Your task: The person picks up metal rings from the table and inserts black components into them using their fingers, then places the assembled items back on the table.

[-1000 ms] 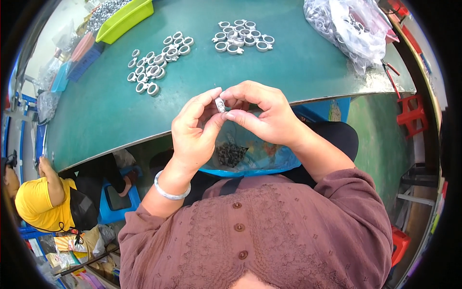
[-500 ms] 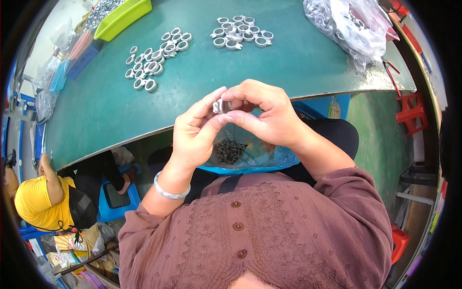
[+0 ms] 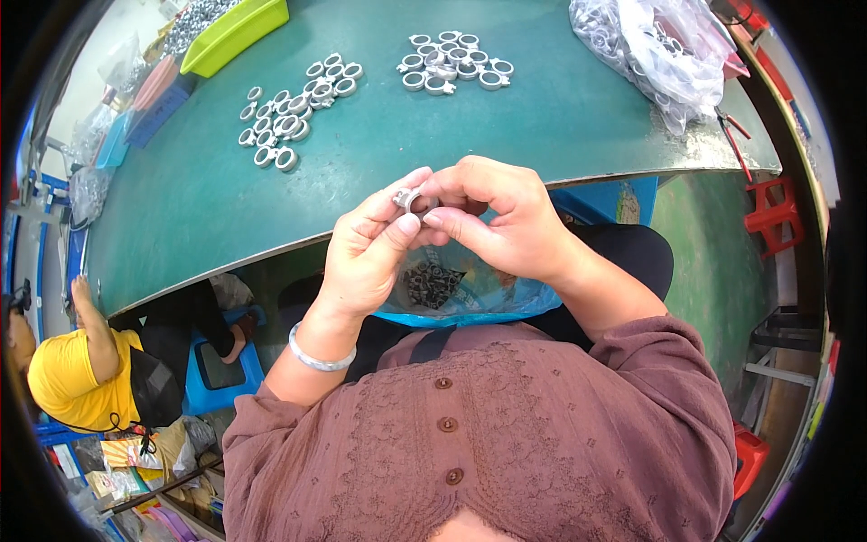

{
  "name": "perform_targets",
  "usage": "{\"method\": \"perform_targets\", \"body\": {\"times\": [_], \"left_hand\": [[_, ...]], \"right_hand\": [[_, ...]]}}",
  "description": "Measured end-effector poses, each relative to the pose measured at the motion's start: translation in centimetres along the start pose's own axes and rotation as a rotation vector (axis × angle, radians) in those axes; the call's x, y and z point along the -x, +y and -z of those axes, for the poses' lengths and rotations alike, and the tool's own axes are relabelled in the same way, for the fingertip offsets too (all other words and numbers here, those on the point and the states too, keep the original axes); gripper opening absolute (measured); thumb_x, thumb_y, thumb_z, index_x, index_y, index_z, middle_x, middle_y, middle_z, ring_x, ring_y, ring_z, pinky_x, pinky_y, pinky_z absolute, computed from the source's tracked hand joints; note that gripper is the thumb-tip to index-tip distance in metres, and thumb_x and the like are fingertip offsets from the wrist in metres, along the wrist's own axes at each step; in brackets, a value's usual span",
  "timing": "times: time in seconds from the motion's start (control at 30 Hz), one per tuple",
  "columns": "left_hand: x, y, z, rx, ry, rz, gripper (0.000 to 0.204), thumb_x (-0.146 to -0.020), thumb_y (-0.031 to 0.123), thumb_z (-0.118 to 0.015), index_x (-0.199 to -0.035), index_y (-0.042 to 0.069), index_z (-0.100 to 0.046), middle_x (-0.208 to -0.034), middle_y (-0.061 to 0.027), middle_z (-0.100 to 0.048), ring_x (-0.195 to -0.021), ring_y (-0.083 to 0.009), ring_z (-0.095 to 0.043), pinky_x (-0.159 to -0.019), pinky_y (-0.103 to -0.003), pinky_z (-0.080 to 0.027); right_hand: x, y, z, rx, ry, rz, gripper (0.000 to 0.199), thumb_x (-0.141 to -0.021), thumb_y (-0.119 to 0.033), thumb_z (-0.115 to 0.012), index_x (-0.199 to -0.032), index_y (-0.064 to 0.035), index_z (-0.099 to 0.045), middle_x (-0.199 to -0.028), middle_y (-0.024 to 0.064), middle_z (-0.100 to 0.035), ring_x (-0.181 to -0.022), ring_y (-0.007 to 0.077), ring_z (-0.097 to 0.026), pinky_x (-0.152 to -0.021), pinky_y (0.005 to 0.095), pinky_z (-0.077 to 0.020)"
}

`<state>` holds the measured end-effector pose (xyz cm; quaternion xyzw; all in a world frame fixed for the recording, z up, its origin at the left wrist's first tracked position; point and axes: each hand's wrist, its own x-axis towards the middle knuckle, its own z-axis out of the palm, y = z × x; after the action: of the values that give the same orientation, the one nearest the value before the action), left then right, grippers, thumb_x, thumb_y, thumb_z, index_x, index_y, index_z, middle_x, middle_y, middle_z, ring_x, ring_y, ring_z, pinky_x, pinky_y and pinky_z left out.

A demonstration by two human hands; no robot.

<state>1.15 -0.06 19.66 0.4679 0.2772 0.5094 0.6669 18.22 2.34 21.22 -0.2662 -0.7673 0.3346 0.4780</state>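
Observation:
Both hands meet in front of my chest, over the near edge of the green table (image 3: 361, 172). My left hand (image 3: 366, 248) and my right hand (image 3: 501, 217) pinch one small grey metal ring clamp (image 3: 411, 199) between their fingertips. A silver bangle sits on my left wrist. Below the hands, on my lap, lies a blue bag (image 3: 452, 289) holding several small dark parts. Two groups of finished grey ring clamps lie on the table, one at the left (image 3: 293, 108) and one farther back (image 3: 452, 63).
A clear plastic bag of metal rings (image 3: 650, 50) lies at the table's far right. A yellow-green tray (image 3: 235, 32) stands at the back left. A person in a yellow top (image 3: 68, 379) sits low at the left. Red stools (image 3: 777, 203) stand at the right.
The hands stay together on the ring clamp; the fingers have shifted slightly around it. Nothing else has moved.

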Motion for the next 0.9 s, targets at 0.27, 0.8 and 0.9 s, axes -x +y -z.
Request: {"method": "perform_targets", "body": {"times": [0.27,0.8,0.9], "left_hand": [[-0.2,0.09,0.66,-0.019,-0.018,-0.001,0.037,-0.091,0.011,-0.044,-0.124,-0.004,-0.039,-0.1,-0.007,-0.054,-0.082,-0.0139,-0.056,-0.071,-0.025,-0.046],[-0.8,0.36,-0.17,-0.27,-0.015,-0.134,0.034,-0.091,0.008,-0.041,-0.124,0.0,-0.044,-0.097,-0.005,-0.055,-0.077,-0.0098,-0.053,-0.068,-0.022,-0.045],[-0.91,0.37,-0.25,-0.325,-0.024,-0.176,0.033,-0.091,0.008,-0.041,-0.124,0.0,-0.044,-0.096,-0.0045,-0.056,-0.077,-0.0092,-0.052,-0.069,-0.022,-0.045]], "right_hand": [[0.1,-0.05,0.05,0.008,0.059,-0.144,0.016,-0.075,-0.005,-0.064,-0.09,-0.0014,-0.06,-0.07,0.0061,-0.054,-0.056,0.0093,-0.051,-0.049,0.0224,-0.0407],[-0.1,0.02,0.18,-0.278,0.04,-0.155,0.006,-0.079,0.001,-0.057,-0.086,0.0009,-0.058,-0.078,0.0045,-0.051,-0.067,0.0097,-0.058,-0.056,0.0197,-0.0427],[-0.08,0.17,0.23,-0.277,0.045,-0.108,0.007,-0.079,0.004,-0.056,-0.086,0.0017,-0.057,-0.079,0.0055,-0.05,-0.068,0.012,-0.06,-0.057,0.0202,-0.044]]}}
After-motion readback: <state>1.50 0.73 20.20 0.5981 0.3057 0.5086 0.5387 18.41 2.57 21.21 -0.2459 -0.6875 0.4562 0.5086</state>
